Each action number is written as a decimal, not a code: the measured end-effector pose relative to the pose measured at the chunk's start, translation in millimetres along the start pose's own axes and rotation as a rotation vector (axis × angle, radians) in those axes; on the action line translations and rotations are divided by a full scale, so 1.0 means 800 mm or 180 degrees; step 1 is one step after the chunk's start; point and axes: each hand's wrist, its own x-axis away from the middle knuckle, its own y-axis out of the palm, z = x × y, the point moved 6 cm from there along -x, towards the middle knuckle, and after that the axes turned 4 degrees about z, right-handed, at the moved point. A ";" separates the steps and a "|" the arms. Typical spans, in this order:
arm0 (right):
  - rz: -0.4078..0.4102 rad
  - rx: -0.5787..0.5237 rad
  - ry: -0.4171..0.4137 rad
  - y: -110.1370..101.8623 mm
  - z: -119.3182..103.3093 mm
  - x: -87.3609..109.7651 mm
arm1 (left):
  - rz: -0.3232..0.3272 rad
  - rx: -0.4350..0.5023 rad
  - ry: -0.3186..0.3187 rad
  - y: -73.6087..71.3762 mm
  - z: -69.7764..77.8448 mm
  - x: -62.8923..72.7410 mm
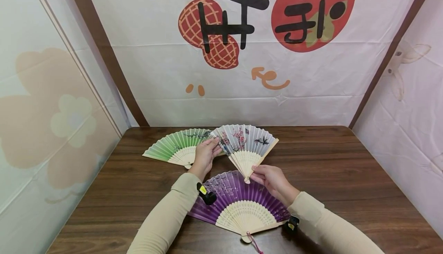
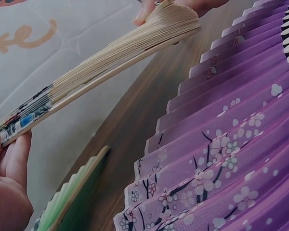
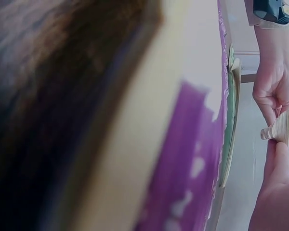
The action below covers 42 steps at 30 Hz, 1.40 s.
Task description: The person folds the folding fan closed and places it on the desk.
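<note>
One white fan (image 1: 246, 146), partly spread, held above table (image 1: 346, 177) mid-scene: left hand (image 1: 205, 155) pinches its left edge, right hand (image 1: 273, 180) pinches its base. Spread green fan (image 1: 178, 147) far left; spread purple fan (image 1: 240, 196) near.

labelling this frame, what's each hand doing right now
Left hand: pinching the pale flowered fan at one outer edge.
Right hand: holding the same fan near its pivot.

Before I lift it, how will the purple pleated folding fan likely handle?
The purple fan is probably light: its pale slats look thin. Its creased leaf may fold when gripped. The pink cord at its pivot could trail.
</note>
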 end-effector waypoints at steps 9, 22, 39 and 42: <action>-0.0074 -0.0013 -0.0057 0.005 0.001 0.005 | -0.0040 -0.0088 0.0007 0.003 -0.001 0.001; 0.0044 -0.0012 -0.0013 0.007 0.007 0.005 | -0.0074 0.0013 -0.0013 0.005 -0.001 0.002; 0.0032 -0.0010 0.0004 0.010 0.010 0.006 | -0.0106 -0.0029 0.0015 0.005 -0.004 0.001; 0.0031 -0.0011 0.0000 0.011 0.011 0.006 | -0.0073 -0.0023 -0.0008 0.006 -0.005 0.002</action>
